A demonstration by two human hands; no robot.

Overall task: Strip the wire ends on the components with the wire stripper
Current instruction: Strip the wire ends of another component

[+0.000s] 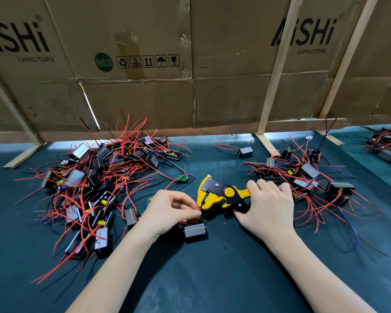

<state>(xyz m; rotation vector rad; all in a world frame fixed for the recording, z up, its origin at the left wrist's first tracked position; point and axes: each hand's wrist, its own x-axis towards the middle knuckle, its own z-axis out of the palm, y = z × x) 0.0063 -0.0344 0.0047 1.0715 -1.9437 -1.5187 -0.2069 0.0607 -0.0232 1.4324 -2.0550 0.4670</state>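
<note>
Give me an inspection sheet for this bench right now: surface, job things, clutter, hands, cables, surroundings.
Surface: dark green mat.
Job's things: yellow wire stripper; grey component under the left hand.
Clutter: left pile of components; right pile; lone component.
Hands: left hand pinches a red wire at the stripper's jaws; right hand grips its handles.
Cables: red leads tangled through both piles.
Surroundings: cardboard wall on wooden slats.

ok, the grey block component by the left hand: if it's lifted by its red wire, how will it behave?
The grey block component would probably dangle and swing: the red wire that the left hand pinches looks thin and bends freely. Its boxy, flat-sided body suggests it won't roll. Its wires could snag the pile of components nearby.
</note>
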